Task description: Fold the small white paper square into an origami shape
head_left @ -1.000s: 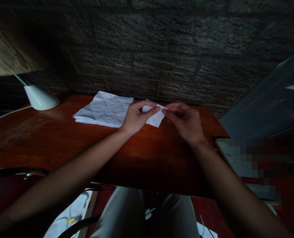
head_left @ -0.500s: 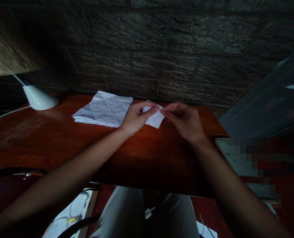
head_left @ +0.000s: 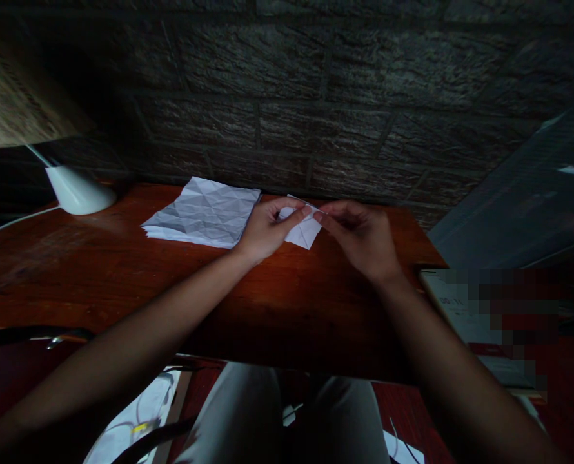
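Near the back edge of the wooden table, a small folded piece of white paper is held between my two hands. Creases run across its face, and one corner points toward me. My left hand pinches its upper left part, thumb lying on top. With thumb and forefinger, my right hand grips the upper right edge. The fingertips hide part of the paper's top. Just left of my left hand lies a stack of creased white paper sheets.
A lamp with a white cone base stands at the left, its cord trailing off the side. Behind the wooden table rises a dark brick wall. A grey panel leans at the right. Papers and cables lie below the table.
Almost nothing differs. Both hands keep their pinch on the folded paper, with only a very slight shift of the fingers.
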A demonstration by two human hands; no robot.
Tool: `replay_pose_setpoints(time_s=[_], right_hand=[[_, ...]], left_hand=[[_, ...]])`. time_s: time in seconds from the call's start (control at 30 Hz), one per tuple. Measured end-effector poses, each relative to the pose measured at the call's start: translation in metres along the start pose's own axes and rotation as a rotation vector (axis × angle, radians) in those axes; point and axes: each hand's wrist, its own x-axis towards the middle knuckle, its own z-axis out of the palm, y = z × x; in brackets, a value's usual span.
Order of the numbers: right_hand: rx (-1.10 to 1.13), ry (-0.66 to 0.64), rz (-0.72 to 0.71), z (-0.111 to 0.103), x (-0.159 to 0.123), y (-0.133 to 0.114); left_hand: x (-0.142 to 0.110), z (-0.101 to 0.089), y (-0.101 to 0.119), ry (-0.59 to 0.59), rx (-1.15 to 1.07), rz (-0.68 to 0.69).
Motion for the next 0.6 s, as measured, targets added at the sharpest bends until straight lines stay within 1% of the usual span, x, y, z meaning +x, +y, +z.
replay_pose_setpoints(time_s=[0.17, 0.4, 0.6], right_hand=[[-0.034, 0.002, -0.021, -0.0007, -0.0008, -0.0002], [-0.122, 0.036, -0.040, -0.0014, -0.0022, -0.0046], [-0.126, 0.004, -0.019, -0.0018, -0.0001, -0.0021]], left_hand=[[0.0000, -0.0001, -0.0028, -0.033, 0.022, 0.024], [0.0003, 0.0000, -0.0038, -0.020, 0.044, 0.029], [0.0004, -0.0003, -0.0043, -0.037, 0.037, 0.060]])
